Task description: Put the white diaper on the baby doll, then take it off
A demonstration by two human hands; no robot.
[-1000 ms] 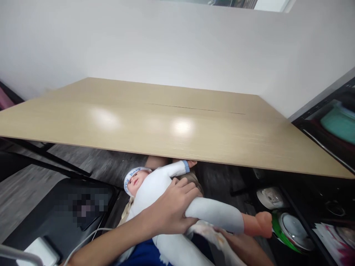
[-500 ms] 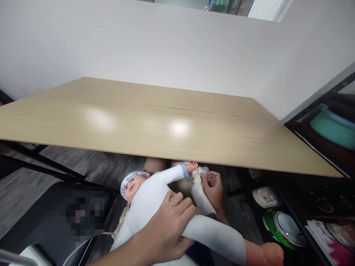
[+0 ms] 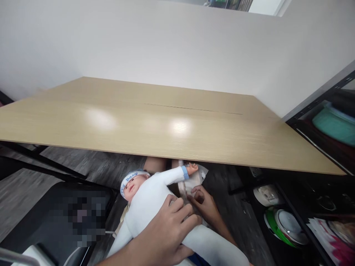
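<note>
A baby doll [image 3: 151, 195] in a white suit with blue cuffs and a printed headband lies on its back across my lap, head to the left. My left hand [image 3: 174, 221] is wrapped over the top of the doll's leg, near the hip. Beyond the doll's outstretched arm rests a white, crinkled thing that looks like a diaper [image 3: 196, 177], partly hidden by the arm. At its near edge is my right hand [image 3: 203, 203], fingers curled and thumb and fingertips pinched on it.
A wooden table [image 3: 155, 129] stretches in front, its edge just above the doll's raised hand. On the left is a black chair seat [image 3: 41, 210]. A black shelf on the right holds a teal container [image 3: 335, 123] and a green-rimmed lidded pot [image 3: 285, 225].
My right hand has moved down and slightly left. The white diaper, bunched and hanging from it before, now lies more spread out. My left hand stays on the doll's leg.
</note>
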